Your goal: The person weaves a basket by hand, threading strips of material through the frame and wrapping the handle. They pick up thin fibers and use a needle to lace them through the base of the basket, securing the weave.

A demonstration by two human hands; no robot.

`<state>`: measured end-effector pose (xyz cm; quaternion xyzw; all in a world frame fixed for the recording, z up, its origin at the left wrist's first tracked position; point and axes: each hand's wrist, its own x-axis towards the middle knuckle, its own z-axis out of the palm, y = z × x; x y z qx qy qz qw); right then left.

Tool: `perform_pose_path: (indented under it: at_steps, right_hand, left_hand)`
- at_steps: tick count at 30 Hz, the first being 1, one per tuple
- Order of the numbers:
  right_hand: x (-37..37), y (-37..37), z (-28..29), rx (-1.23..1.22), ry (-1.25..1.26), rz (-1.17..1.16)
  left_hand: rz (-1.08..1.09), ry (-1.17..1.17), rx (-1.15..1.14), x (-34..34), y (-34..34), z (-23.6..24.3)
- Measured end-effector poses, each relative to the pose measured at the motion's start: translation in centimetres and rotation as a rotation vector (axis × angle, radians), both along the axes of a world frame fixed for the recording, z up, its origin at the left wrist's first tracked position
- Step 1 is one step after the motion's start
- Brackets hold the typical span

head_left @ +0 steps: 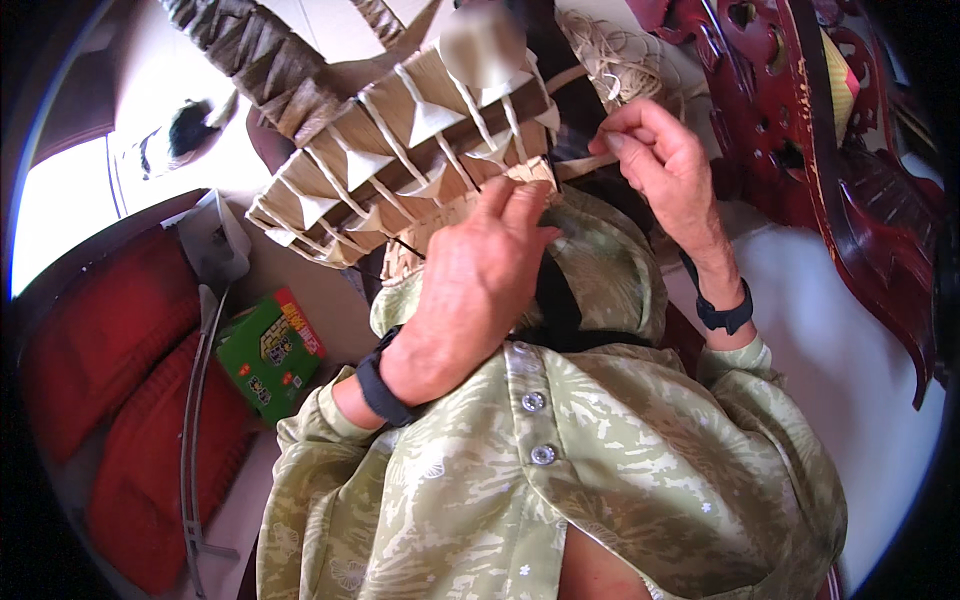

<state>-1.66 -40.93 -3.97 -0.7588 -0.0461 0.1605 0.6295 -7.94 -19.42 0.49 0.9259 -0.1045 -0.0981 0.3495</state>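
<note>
On my lap, tilted away from me, lies a drum-like body (400, 130) of pale wood and brown panels, crossed by light cords with whitish triangular flaps between them. Along its near side runs a woven band (400, 262) of flat, straw-coloured strips. My left hand (480, 270) presses on that band, its fingers bent over the edge and their tips partly hidden. To the right, my right hand (660, 160) is closed in a pinch by the end of a pale flat strip (582, 168) that reaches over from the band. Dark thin cords show beside the left hand.
A tangle of pale cord (620, 65) lies beyond my right hand. Dark red carved wooden furniture (800, 120) stands at the right. At the left are red cushions (110, 330), a green and red box (270, 350), a white container (215, 240) and a grey metal rod (193, 440).
</note>
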Motion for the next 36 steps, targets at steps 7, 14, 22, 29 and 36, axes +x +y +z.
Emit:
perform_pose_path:
  at_steps: [7, 14, 22, 29, 36]
  right_hand:
    - [-0.3, 0.8, -0.3, -0.142, 0.004, 0.013]
    - [0.8, -0.2, -0.1, -0.27, 0.125, 0.131]
    - [1.5, 0.0, 0.5, -0.204, -0.037, 0.393]
    - [1.6, 0.3, 0.0, -0.123, 0.035, 0.364]
    - [2.1, 0.4, -0.5, -0.084, -0.069, 0.377]
  left_hand:
    - [-0.109, -0.141, 0.13, 0.0, 0.4, -0.6]
    - [-0.496, -0.103, 0.126, -0.2, 0.9, -0.2]
    - [-0.073, -0.068, -0.261, 0.1, 1.3, -0.2]
    - [0.153, 0.106, -0.217, -0.1, 0.6, -0.2]
    - [0.064, 0.076, 0.052, 1.2, -0.7, -0.2]
